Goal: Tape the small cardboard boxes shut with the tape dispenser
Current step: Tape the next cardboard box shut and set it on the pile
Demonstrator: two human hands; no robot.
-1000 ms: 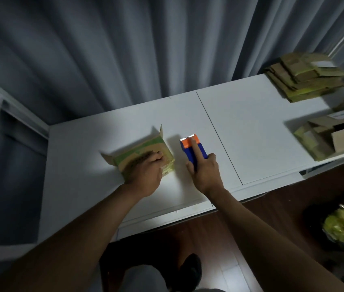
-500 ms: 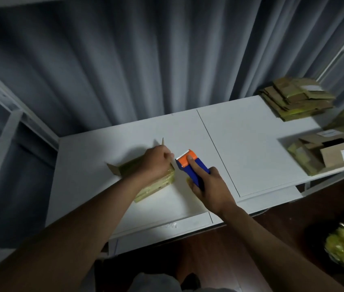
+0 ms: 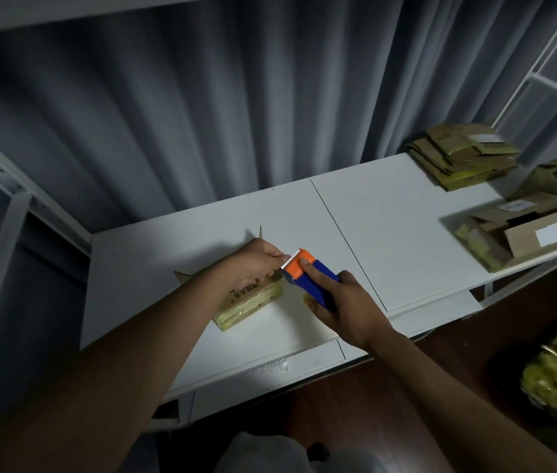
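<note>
1. One view only, worn on the head; no second view to share any part of the scene.
2. Looks forward and steeply down onto a white table [image 3: 389, 233], from above its near edge.
3. Faces a grey curtain [image 3: 202, 114] hanging behind the table's far edge.
4. Wide angle: bends the white shelf frame [image 3: 7, 233] at left and takes in floor [image 3: 441, 387] below the near edge.
5. Sits close: both forearms enter from the bottom corners, with the left hand [image 3: 256, 264] and right hand [image 3: 345, 308] near the middle of the view.
6. Cardboard stacks [image 3: 464, 158] at far right appear blurred.
</note>
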